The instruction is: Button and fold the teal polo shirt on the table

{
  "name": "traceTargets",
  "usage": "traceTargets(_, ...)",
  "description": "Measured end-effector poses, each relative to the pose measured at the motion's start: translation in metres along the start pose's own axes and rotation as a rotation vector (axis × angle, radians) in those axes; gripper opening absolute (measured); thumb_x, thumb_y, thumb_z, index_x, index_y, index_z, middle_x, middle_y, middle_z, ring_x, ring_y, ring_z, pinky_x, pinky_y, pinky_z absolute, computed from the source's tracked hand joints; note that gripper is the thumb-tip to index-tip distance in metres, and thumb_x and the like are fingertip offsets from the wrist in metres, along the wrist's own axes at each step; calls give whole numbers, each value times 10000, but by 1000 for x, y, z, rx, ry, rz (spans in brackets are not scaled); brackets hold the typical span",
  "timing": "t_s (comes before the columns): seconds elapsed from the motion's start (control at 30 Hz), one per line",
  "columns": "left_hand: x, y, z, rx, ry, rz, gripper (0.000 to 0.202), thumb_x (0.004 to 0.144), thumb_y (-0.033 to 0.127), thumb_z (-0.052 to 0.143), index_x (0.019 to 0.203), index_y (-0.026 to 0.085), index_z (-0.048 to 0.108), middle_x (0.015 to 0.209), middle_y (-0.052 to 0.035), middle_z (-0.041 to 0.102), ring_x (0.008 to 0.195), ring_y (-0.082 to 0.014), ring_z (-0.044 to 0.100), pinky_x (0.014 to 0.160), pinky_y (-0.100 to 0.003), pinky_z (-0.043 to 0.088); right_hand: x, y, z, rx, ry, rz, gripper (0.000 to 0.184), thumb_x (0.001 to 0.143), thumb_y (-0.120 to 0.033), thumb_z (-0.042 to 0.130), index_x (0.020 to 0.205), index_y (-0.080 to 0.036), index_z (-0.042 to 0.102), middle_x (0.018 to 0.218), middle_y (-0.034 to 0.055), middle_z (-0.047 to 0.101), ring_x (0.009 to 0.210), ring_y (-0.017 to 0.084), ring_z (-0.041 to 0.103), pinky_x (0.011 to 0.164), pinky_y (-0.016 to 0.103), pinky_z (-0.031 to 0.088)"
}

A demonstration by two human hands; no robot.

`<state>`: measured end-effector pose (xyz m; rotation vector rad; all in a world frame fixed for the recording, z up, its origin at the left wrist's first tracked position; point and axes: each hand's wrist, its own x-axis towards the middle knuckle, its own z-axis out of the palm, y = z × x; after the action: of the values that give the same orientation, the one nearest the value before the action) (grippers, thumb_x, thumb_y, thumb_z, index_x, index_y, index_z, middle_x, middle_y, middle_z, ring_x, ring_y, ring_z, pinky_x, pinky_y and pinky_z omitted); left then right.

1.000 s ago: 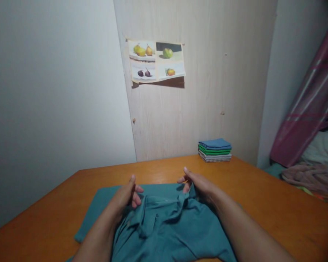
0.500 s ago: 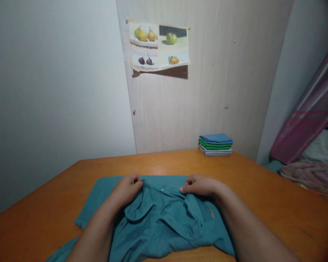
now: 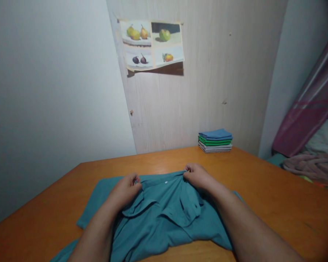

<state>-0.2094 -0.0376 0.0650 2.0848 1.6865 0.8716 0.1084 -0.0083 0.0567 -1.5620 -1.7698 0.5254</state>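
Between 2 hands [image 3: 126, 190] [image 3: 198, 177] pinching its far edge, a teal garment [image 3: 153, 222] lies rumpled.
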Motion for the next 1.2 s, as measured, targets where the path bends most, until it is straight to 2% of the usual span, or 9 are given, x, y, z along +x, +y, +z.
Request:
traceTargets(0.13, -8, 8, -5, -137, -129, -101, 45, 654, 204, 566, 695, 185, 564, 575, 47, 513, 527, -115, 457, 478, -208, 277, -1, -1, 3, 188, -59, 102, 56, 665, -125, 604, 651, -166, 639, 595, -2, 586, 579, 128, 509, 500, 225, 300)
traceTargets(0.23, -12, 16, -9, -435, -147, -224, 175, 677, 215, 608, 849, 182, 603, 582, 44, 567, 474, -113, 488, 449, -196, 313, -6, -7, 4, 265, -108, 144, 92, 694, -122, 564, 680, -147, 651, 575, -10, 571, 516, 105, 483, 464, 212, 311)
traceTargets(0.37, -10, 23, -11, -908, -100, -369, 392, 718, 210, 687, 1101, 188, 609, 740, -20, 699, 556, -146, 628, 525, -236, 483, -13, -16, 2, 480, -163, 250, 374, 737, -122, 528, 1076, -150, 683, 550, -54, 552, 400, 83, 412, 400, 198, 283)
traceTargets(0.47, -7, 25, -8, -1074, -17, -430, 312, 706, 148, 709, 1014, 154, 665, 781, -55, 719, 608, -155, 667, 590, -261, 546, -15, -18, 1, 665, -216, 333, 542, 757, -136, 553, 1296, -172, 601, 455, -91, 480, 317, 85, 333, 352, 195, 217)
traceTargets(0.57, -5, 24, -4, -1145, -10, -462, 224, 712, 124, 694, 936, 128, 692, 766, -68, 716, 622, -166, 674, 610, -276, 563, -14, -16, 3, 764, -214, 325, 433, 743, -124, 584, 1165, -154, 676, 513, -44, 576, 385, 90, 451, 392, 182, 324)
traceTargets(0.67, -6, 22, -1, -1148, -50, -450, 246, 715, 127, 669, 959, 119, 700, 754, -66, 706, 623, -168, 666, 605, -276, 551, -11, -10, 8, 809, -195, 305, 197, 725, -135, 614, 897, -137, 709, 625, 8, 662, 479, 95, 534, 452, 182, 406)
traceTargets(0.77, -6, 19, 2, -1027, -77, -399, 316, 694, 133, 668, 1008, 121, 699, 714, -37, 681, 564, -134, 614, 539, -233, 485, -10, -6, 10, 802, -207, 313, 96, 726, -182, 606, 776, -133, 671, 539, -3, 601, 416, 99, 480, 390, 193, 356)
traceTargets(1.03, -10, 21, -6, -660, -171, -230, 367, 660, 211, 666, 1013, 126, 717, 841, -53, 716, 701, -152, 623, 682, -268, 476, -14, -14, 6, 782, -333, 366, 218, 645, -105, 531, 840, -135, 624, 534, 13, 607, 432, 116, 538, 392, 183, 368)
traceTargets(1.2, -15, 27, -14, -532, -266, -209, 367, 674, 244, 607, 996, 117, 728, 676, -10, 646, 600, -134, 544, 574, -251, 392, -17, -14, 6, 682, -377, 243, 125, 657, -118, 576, 774, -149, 608, 603, -2, 637, 458, 79, 518, 407, 160, 344)
